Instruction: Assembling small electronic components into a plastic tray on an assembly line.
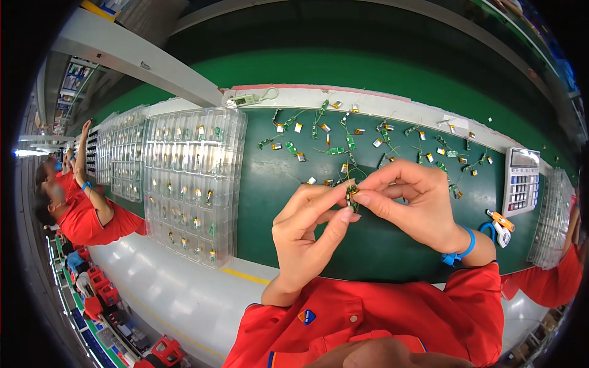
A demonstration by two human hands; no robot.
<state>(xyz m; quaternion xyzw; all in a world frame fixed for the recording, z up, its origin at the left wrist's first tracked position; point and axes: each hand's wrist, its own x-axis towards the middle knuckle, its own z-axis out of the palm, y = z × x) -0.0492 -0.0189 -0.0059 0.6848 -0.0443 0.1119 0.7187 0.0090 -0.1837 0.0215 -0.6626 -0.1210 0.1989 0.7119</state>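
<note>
Between the fingertips of both hands is a small green circuit board (351, 195) with thin wires. My left hand (314, 226) pinches it from the left with thumb and index finger. From the right, my right hand (410, 197) pinches at the same board, and a blue wrist strap (460, 248) circles that wrist. Just what each fingertip grips is partly hidden. Beyond the hands, several similar boards (335, 151) with wires and small silver-and-yellow battery cells (377, 142) lie scattered on the dark green mat (276, 208).
Left of the mat stand stacked clear plastic trays (236, 184) with boards in their compartments. A calculator (521, 181), an orange-and-white tool (500, 221) and more trays (550, 221) are on the right. A small meter (242, 100) lies at the back ledge. Co-workers in red (92, 208) sit on both sides.
</note>
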